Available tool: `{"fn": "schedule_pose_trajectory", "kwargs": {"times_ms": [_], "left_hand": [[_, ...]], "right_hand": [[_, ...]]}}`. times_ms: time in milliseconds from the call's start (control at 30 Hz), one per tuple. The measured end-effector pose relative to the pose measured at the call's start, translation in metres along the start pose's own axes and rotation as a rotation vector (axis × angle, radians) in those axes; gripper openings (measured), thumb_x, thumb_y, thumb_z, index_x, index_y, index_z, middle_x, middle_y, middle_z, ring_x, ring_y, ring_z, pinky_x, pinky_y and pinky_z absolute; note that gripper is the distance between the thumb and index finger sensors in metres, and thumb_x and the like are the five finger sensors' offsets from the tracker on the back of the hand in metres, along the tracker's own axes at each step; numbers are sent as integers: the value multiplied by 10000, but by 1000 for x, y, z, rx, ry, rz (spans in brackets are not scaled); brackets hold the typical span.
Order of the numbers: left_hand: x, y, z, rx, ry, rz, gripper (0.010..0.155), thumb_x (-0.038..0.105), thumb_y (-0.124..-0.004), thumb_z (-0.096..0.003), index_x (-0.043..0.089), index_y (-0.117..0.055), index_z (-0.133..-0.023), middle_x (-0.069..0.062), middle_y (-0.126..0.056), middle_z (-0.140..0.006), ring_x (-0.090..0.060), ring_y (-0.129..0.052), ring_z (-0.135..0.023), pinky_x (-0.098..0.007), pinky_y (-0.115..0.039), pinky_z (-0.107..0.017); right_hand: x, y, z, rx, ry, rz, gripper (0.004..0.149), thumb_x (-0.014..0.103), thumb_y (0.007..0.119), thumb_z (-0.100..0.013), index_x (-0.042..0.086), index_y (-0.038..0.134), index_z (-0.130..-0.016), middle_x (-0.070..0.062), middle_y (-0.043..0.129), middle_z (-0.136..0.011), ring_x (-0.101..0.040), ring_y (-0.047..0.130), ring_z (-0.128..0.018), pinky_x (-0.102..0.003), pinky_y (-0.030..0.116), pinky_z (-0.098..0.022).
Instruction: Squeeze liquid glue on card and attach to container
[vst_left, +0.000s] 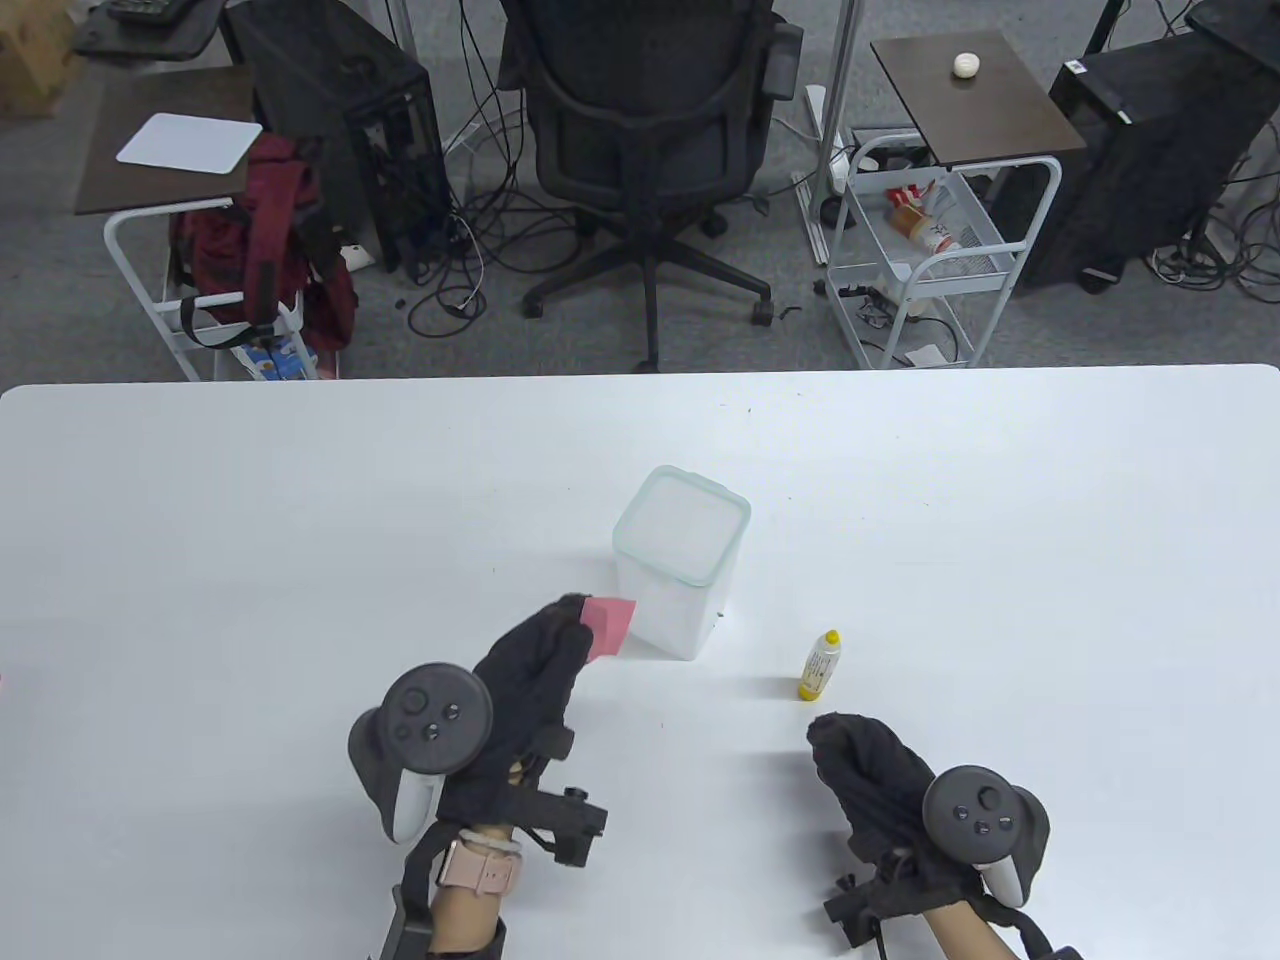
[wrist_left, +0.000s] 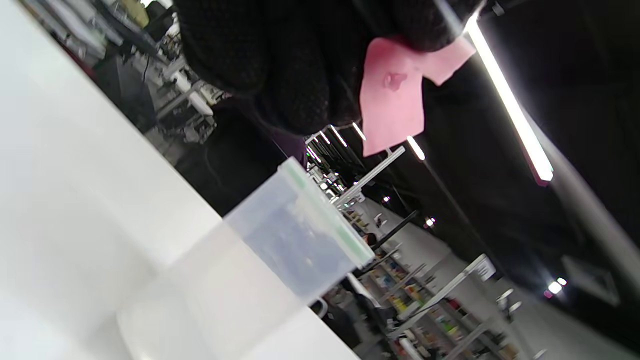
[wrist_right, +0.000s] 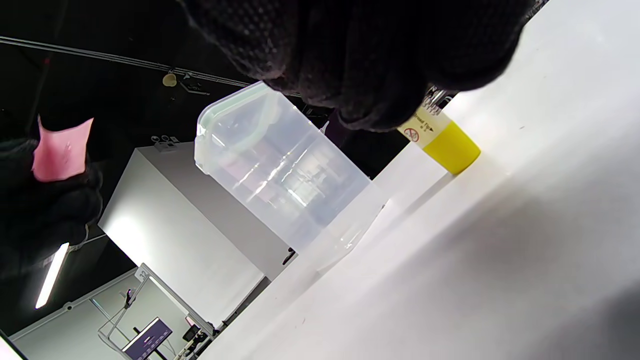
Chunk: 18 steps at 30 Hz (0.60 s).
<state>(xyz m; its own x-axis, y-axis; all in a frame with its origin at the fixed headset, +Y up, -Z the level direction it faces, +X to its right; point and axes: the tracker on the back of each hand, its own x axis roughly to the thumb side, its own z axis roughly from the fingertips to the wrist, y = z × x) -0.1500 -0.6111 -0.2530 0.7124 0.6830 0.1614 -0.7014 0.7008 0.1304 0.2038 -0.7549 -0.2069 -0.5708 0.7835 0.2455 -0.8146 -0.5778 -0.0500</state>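
Note:
A clear plastic container with a pale green rimmed lid stands upright mid-table; it also shows in the left wrist view and the right wrist view. My left hand holds a pink card above the table, just left of the container's near side; whether they touch I cannot tell. A small glue blob shows on the card. A yellow glue bottle stands upright right of the container, also in the right wrist view. My right hand is just behind it, holding nothing, fingers curled.
The white table carries only these things. Beyond its far edge are an office chair, two small side tables and wire carts on the floor.

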Motion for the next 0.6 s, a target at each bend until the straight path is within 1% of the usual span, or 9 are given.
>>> {"fn": "schedule_pose_trajectory", "kwargs": {"times_ms": [33, 67, 133, 200, 267, 333, 400, 467, 600], "left_hand": [[9, 3, -7, 14, -15, -39, 443, 503, -649, -578, 309, -754, -962, 83, -933, -881, -154, -981, -774, -351, -809, -630], [23, 5, -19, 47, -45, -100, 442, 499, -656, -573, 307, -763, -956, 76, -938, -877, -158, -985, -767, -356, -809, -628], [41, 3, -38, 81, -78, -191, 441, 495, -668, -563, 310, -772, -949, 74, -942, -875, -166, -983, -770, -362, -806, -631], [56, -4, -57, 67, -101, -291, 440, 497, -669, -558, 331, -761, -954, 89, -927, -895, -160, -969, -798, -359, -795, -653], [68, -18, -80, 44, -133, -403, 437, 497, -674, -550, 359, -749, -958, 105, -909, -921, -154, -943, -843, -362, -773, -687], [71, -31, -96, 3, -128, -489, 436, 498, -675, -544, 388, -730, -963, 129, -881, -950, -146, -910, -889, -361, -746, -725], [68, -46, -110, -42, -156, -565, 436, 493, -682, -536, 411, -721, -962, 144, -862, -972, -145, -870, -939, -367, -711, -763], [63, -56, -118, -73, -181, -614, 432, 487, -690, -527, 424, -724, -953, 154, -856, -977, -141, -851, -964, -369, -696, -782], [50, -69, -128, -135, -205, -620, 430, 475, -707, -510, 440, -735, -938, 162, -853, -982, -137, -813, -1007, -380, -663, -814]], "right_hand": [[0, 0, 0, 4, -1, -5, 358, 290, 704, -547, 137, 718, -872, -119, 821, -791, -273, 931, -571, -435, 813, -466], [0, 0, 0, 8, -1, -12, 360, 290, 704, -547, 137, 716, -872, -118, 822, -790, -272, 932, -571, -434, 814, -466], [-1, 0, 0, 10, 0, -23, 359, 290, 705, -547, 137, 720, -870, -119, 822, -791, -274, 932, -572, -435, 814, -466], [-2, 0, 0, 16, 4, -31, 358, 290, 705, -547, 136, 720, -870, -120, 823, -790, -275, 932, -572, -436, 814, -466], [-4, -1, 0, 21, 12, -42, 360, 288, 706, -546, 135, 720, -871, -122, 823, -790, -278, 932, -572, -440, 813, -466], [-6, -2, -2, 19, 13, -51, 359, 288, 706, -547, 134, 720, -871, -123, 823, -791, -279, 933, -572, -439, 813, -468], [-8, -4, -4, 14, 21, -53, 359, 289, 706, -546, 135, 721, -870, -121, 822, -792, -279, 932, -574, -440, 813, -468], [-10, -5, -8, 10, 27, -58, 359, 289, 706, -547, 136, 719, -871, -122, 822, -793, -279, 932, -575, -441, 812, -469], [-16, -6, -14, 15, 55, -113, 359, 288, 705, -549, 134, 718, -873, -124, 820, -795, -282, 930, -578, -443, 810, -472]]}}
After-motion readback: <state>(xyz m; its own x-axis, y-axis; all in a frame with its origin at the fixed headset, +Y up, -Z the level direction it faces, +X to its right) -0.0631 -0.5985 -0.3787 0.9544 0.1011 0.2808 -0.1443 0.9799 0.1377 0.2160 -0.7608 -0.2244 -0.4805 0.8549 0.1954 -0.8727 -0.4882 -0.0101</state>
